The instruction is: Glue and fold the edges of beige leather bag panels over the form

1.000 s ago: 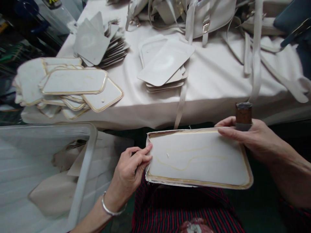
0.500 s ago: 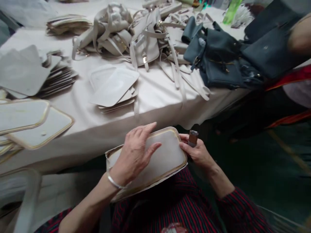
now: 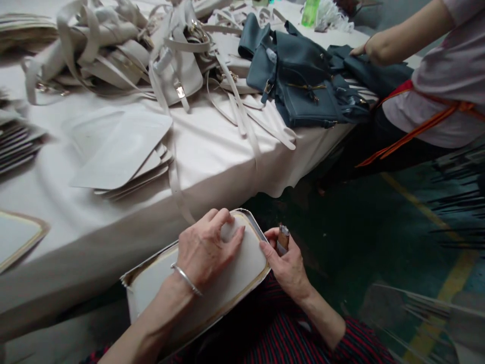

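Panel, one (image 3: 235, 273): pale, round-cornered, yellowish band near its edge, thin rim standing up along the far side. Place: slanting above the striped lap, just in front of the cloth-covered table (image 3: 212, 174).

Handling, my judgement from this remote seat: the rim calls for light, even pressure. I would steady the panel beneath the left palm, work the corner with the right thumb, and hold the stick's end clear of the pale face.

Left hand, one (image 3: 204, 247): fingers bent, thumb set apart, a moderate gap between; lies over the panel. I see nothing gripped; anything under the palm I cannot tell.

Right hand, one (image 3: 290, 268): thumb and forefinger closed on the panel's rounded end.

Stick, one (image 3: 282, 240): brown, short, upright, tucked among the right hand's curled fingers.
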Demonstrator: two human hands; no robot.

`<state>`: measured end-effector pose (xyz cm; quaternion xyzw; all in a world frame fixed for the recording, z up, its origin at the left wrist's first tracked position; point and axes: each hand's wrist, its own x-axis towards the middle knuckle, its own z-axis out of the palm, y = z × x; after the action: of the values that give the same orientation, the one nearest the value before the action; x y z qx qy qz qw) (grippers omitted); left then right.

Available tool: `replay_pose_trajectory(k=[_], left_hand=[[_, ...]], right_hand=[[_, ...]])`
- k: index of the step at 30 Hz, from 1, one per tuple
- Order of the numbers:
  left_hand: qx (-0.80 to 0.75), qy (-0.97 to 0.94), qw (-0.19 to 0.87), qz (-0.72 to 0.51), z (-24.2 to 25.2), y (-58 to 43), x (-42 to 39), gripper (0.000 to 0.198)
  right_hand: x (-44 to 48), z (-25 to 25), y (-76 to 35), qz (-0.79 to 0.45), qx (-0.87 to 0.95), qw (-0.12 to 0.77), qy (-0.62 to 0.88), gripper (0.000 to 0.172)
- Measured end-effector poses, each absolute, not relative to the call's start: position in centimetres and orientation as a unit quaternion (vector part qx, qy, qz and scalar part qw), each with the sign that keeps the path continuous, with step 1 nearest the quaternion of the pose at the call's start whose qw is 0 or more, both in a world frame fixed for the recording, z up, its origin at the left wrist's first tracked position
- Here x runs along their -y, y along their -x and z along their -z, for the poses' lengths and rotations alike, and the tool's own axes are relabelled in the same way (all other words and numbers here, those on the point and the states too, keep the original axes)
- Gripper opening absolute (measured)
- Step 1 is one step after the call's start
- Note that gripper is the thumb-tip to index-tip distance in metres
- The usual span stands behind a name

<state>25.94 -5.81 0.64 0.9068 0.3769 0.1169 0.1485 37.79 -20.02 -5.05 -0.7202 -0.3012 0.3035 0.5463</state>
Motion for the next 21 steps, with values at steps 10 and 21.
replay_pose_trajectory(k=[10, 21], left_hand=[[-0.129, -0.987, 0.080, -0.051, 2.0, -20.8, 8.2, 0.084], [-0.128, -0.976, 0.163, -0.068, 1.3, -24.3, 6.8, 0.041]], right_hand=[[20.2, 4.3, -37.5, -0.291, 0.299, 0.543, 0.728, 0.020], [20.6, 5.2, -37.7, -0.173, 0.386, 0.559, 0.713, 0.012]])
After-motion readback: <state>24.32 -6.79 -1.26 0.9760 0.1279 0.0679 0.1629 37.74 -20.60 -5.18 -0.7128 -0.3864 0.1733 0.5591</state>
